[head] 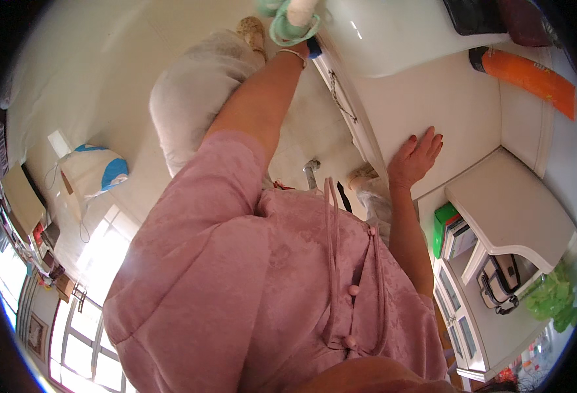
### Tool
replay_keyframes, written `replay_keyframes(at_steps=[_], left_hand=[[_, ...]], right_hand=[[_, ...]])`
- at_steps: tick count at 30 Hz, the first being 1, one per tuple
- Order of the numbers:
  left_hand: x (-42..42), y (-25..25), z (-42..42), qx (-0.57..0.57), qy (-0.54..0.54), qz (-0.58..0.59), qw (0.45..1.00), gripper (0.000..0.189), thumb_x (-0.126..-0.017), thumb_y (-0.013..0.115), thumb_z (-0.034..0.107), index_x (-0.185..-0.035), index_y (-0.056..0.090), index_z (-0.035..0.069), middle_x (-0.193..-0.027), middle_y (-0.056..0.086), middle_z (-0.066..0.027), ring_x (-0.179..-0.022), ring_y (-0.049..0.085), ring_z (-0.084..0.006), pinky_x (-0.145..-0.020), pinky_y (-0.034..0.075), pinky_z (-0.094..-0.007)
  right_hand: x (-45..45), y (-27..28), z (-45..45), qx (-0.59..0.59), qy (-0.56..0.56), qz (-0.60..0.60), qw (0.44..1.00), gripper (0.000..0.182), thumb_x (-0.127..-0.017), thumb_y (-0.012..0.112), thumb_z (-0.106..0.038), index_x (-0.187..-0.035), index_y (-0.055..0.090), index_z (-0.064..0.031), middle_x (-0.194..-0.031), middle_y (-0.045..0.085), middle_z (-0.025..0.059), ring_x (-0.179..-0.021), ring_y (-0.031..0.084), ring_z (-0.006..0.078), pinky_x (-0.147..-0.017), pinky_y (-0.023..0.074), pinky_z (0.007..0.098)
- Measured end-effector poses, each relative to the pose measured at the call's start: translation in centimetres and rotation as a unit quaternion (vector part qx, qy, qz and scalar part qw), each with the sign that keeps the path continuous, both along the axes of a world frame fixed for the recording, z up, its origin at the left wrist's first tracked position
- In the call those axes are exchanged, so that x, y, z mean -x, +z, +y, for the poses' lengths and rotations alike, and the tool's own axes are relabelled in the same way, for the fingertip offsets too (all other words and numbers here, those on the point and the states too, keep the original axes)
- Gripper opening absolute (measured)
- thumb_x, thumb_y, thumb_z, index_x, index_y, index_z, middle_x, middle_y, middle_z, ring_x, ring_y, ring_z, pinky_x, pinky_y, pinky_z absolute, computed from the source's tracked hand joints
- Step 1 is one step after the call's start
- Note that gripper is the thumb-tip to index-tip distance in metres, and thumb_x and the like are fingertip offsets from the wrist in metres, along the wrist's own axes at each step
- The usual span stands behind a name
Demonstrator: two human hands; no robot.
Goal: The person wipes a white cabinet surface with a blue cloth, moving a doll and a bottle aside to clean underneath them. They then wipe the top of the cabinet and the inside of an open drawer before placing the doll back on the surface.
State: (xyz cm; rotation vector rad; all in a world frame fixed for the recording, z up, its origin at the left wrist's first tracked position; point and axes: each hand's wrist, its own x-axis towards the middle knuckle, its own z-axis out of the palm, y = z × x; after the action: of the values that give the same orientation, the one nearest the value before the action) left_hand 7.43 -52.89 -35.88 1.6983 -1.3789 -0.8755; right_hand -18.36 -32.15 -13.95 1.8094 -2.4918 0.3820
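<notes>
My left arm reaches far forward to the edge of a white desk (401,103). Most of my left hand (300,48) is hidden behind a green crocheted piece (286,34) around a pale cylindrical thing (301,11). Beside the hand, against the desk's front edge, shows a small dark blue thing (314,48); whether I grip it cannot be seen. A twisted, rope-like handle (340,98) sits on the desk's front. My right hand (414,159) lies on the desktop near its front edge, holding nothing, with the fingers somewhat apart.
An orange cylinder with a black end (529,78) lies at the desk's back. A white hutch (509,196) at right holds a green binder (444,221) and a beige bag (497,280). A blue-and-white bag (92,169) rests on the floor at left.
</notes>
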Motion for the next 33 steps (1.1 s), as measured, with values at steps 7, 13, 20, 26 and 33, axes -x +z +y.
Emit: replay_keyframes(at_steps=[7, 13, 20, 26, 33], left_hand=[[0.1, -1.2, 0.8, 0.073, -0.037, -0.109, 0.991, 0.028, -0.084, 0.055, 0.013, -0.111, 0.057, 0.006, -0.110, 0.062, -0.0103, -0.105, 0.057, -0.0267, -0.089, 0.045, -0.0397], [1.7, 2.9, 2.5, 0.161, -0.057, -0.075, 0.982, 0.026, -0.082, 0.055, 0.012, -0.106, 0.060, 0.005, -0.106, 0.063, -0.0124, -0.102, 0.057, -0.0304, -0.090, 0.045, -0.0409], [8.5, 7.9, 12.7, -0.037, 0.042, 0.291, 0.955, 0.036, -0.086, 0.044, 0.009, -0.121, 0.048, -0.002, -0.103, 0.059, -0.0207, -0.092, 0.058, -0.0301, -0.082, 0.046, -0.0386], [12.9, 15.7, 22.7, -0.303, -0.039, 0.370, 0.877, 0.045, -0.083, 0.046, 0.003, -0.127, 0.037, -0.004, -0.083, 0.057, -0.0179, -0.077, 0.057, -0.0246, -0.063, 0.048, -0.0381], [15.6, 18.4, 26.4, -0.377, -0.028, 0.472, 0.796, 0.026, -0.081, 0.049, 0.002, -0.106, 0.047, -0.003, -0.084, 0.056, -0.0162, -0.076, 0.055, -0.0255, -0.065, 0.048, -0.0394]], right_hand=[[0.5, -0.2, 0.4, 0.028, 0.034, 0.018, 0.999, 0.049, -0.090, 0.050, -0.023, -0.132, 0.045, 0.0018, -0.138, 0.038, 0.0305, -0.128, 0.034, 0.0486, -0.106, 0.0291, 0.0522], [0.2, -0.2, -0.2, 0.016, -0.007, 0.017, 1.000, 0.049, -0.092, 0.048, -0.027, -0.133, 0.044, -0.0016, -0.137, 0.041, 0.0293, -0.128, 0.035, 0.0477, -0.106, 0.0293, 0.0507], [0.2, -0.9, 0.1, 0.036, 0.001, 0.041, 0.999, 0.050, -0.093, 0.045, -0.032, -0.135, 0.043, -0.0042, -0.138, 0.041, 0.0271, -0.129, 0.036, 0.0437, -0.107, 0.0288, 0.0482], [0.7, -1.2, 0.2, 0.033, 0.000, 0.042, 0.999, 0.050, -0.094, 0.043, -0.034, -0.136, 0.043, -0.0065, -0.140, 0.040, 0.0240, -0.131, 0.034, 0.0411, -0.108, 0.0280, 0.0461], [0.4, -1.0, 0.2, 0.027, -0.013, 0.040, 0.999, 0.050, -0.095, 0.042, -0.035, -0.135, 0.044, -0.0066, -0.141, 0.039, 0.0234, -0.131, 0.035, 0.0411, -0.109, 0.0275, 0.0462]])
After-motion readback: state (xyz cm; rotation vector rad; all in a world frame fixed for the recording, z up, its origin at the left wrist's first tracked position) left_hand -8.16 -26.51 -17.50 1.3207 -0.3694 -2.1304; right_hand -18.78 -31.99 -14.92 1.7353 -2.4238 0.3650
